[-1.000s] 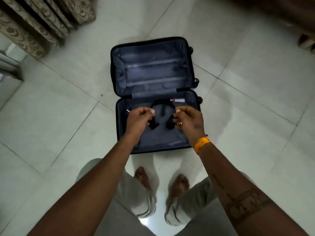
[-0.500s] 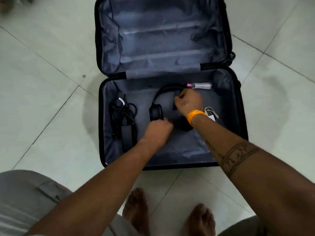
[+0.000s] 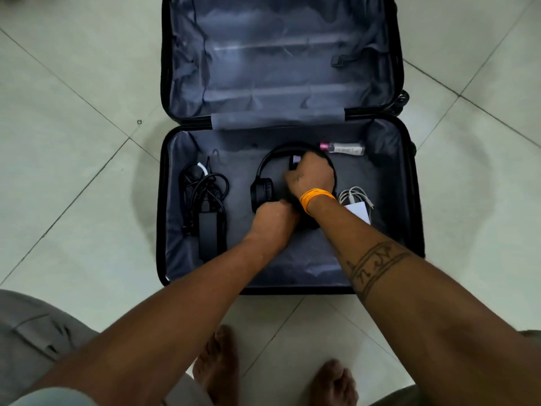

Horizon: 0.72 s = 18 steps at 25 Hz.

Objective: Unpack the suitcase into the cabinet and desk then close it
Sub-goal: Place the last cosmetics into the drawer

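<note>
A black suitcase (image 3: 164, 200) lies open on the tiled floor, its far half bare grey lining. In the near half sit black headphones (image 3: 263, 183). My right hand (image 3: 311, 177), with an orange wristband, grips the headband's inner side near a small purple-tipped object. My left hand (image 3: 273, 221) is curled low on the headphones by the near ear cup; its fingers are hidden. A black power adapter with tangled cable (image 3: 207, 206) lies at the left, a white charger with cable (image 3: 358, 205) at the right, and a small clear bottle with a pink cap (image 3: 342, 148) at the far right.
Pale floor tiles surround the suitcase on all sides. My bare feet (image 3: 218, 364) stand just in front of its near edge, with grey trouser legs at the bottom corners. A suitcase wheel (image 3: 402, 98) sticks out at the hinge on the right.
I have bent down over the suitcase, so it fills the view. Both hands dropped from above it onto the headphones; since half a second ago they have barely shifted.
</note>
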Each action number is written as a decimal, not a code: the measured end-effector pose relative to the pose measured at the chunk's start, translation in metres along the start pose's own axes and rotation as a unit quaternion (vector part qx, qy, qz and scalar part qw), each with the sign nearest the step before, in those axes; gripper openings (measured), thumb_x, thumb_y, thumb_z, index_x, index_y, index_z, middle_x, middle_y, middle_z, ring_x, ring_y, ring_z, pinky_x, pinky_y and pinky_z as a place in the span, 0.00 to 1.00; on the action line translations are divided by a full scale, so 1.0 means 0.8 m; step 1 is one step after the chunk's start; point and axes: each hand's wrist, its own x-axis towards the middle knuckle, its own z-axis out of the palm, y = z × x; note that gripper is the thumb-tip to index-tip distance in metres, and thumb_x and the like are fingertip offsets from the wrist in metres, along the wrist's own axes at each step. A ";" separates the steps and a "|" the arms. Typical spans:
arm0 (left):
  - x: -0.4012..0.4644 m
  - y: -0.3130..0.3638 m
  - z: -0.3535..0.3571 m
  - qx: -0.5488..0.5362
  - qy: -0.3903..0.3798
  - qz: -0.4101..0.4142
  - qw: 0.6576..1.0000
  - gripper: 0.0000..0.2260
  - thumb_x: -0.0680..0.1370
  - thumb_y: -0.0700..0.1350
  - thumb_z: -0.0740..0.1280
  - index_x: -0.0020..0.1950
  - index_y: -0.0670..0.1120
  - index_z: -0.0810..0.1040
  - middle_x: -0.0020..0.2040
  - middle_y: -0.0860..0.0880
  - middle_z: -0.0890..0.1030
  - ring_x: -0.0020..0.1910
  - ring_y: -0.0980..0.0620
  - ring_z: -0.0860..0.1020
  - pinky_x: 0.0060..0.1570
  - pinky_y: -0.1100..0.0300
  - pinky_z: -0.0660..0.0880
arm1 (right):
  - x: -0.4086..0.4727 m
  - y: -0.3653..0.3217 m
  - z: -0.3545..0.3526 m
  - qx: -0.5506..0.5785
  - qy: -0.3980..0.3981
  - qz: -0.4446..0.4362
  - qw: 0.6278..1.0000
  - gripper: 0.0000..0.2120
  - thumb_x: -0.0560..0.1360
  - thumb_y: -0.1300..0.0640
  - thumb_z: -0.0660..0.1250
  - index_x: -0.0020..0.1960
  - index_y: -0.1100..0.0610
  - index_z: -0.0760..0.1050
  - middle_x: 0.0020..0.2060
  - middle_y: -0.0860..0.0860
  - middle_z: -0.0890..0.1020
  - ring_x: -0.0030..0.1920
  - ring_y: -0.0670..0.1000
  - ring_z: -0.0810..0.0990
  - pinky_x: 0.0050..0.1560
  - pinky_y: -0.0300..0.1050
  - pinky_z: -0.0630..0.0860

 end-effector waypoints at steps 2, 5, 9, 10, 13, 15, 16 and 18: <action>0.000 0.005 0.006 0.010 0.000 0.006 1.000 0.14 0.80 0.32 0.60 0.59 0.42 0.81 0.58 0.44 0.83 0.55 0.42 0.83 0.41 0.55 0.70 | -0.004 -0.003 -0.005 0.138 -0.004 0.059 0.989 0.16 0.67 0.51 0.74 0.51 0.56 0.76 0.48 0.54 0.84 0.46 0.59 0.81 0.51 0.48 0.79; -0.003 0.005 0.010 -0.096 0.016 -0.048 0.994 0.10 0.78 0.34 0.63 0.54 0.42 0.83 0.53 0.42 0.84 0.53 0.40 0.84 0.40 0.55 0.71 | -0.012 -0.001 -0.026 0.365 -0.010 0.118 0.923 0.13 0.66 0.49 0.73 0.47 0.49 0.73 0.41 0.49 0.82 0.39 0.56 0.84 0.42 0.53 0.84; 0.009 -0.020 0.002 -0.360 0.104 -0.120 0.919 0.03 0.72 0.44 0.72 0.43 0.47 0.84 0.41 0.48 0.85 0.41 0.46 0.83 0.39 0.54 0.79 | -0.007 0.017 -0.068 0.506 -0.074 0.125 0.850 0.05 0.75 0.63 0.64 0.47 0.54 0.75 0.39 0.54 0.79 0.28 0.54 0.81 0.29 0.44 0.79; 0.013 -0.026 -0.003 -0.444 0.110 -0.134 0.879 0.02 0.71 0.45 0.75 0.43 0.49 0.86 0.39 0.51 0.85 0.39 0.50 0.82 0.40 0.56 0.80 | -0.005 0.025 -0.075 0.523 -0.079 0.125 0.839 0.07 0.73 0.62 0.64 0.49 0.55 0.76 0.39 0.55 0.79 0.28 0.54 0.81 0.30 0.44 0.80; 0.021 -0.044 -0.023 -0.713 0.099 -0.146 0.679 0.05 0.75 0.38 0.74 0.44 0.49 0.85 0.35 0.53 0.83 0.33 0.57 0.82 0.39 0.58 0.80 | 0.000 0.060 -0.095 0.602 -0.141 0.118 0.777 0.16 0.69 0.57 0.61 0.56 0.54 0.78 0.39 0.55 0.80 0.33 0.53 0.80 0.37 0.47 0.81; 0.021 -0.057 -0.033 -0.826 0.082 -0.133 0.541 0.07 0.80 0.36 0.67 0.47 0.46 0.83 0.36 0.49 0.83 0.34 0.52 0.84 0.36 0.58 0.81 | -0.003 0.072 -0.106 0.634 -0.208 0.104 0.737 0.14 0.76 0.57 0.57 0.55 0.53 0.79 0.42 0.55 0.81 0.38 0.54 0.81 0.44 0.50 0.80; 0.022 -0.062 -0.037 -0.861 0.081 -0.128 0.485 0.08 0.81 0.37 0.65 0.48 0.45 0.83 0.36 0.48 0.83 0.35 0.51 0.85 0.34 0.58 0.82 | -0.004 0.067 -0.111 0.616 -0.225 0.102 0.748 0.11 0.78 0.56 0.58 0.54 0.52 0.79 0.42 0.54 0.82 0.39 0.53 0.82 0.46 0.50 0.80; 0.030 -0.069 -0.041 -0.903 0.074 -0.136 0.399 0.09 0.82 0.40 0.62 0.48 0.44 0.82 0.37 0.47 0.82 0.32 0.53 0.83 0.31 0.61 0.80 | 0.005 0.048 -0.103 0.497 -0.183 0.096 0.843 0.03 0.78 0.55 0.67 0.48 0.53 0.79 0.35 0.51 0.80 0.34 0.51 0.80 0.41 0.48 0.79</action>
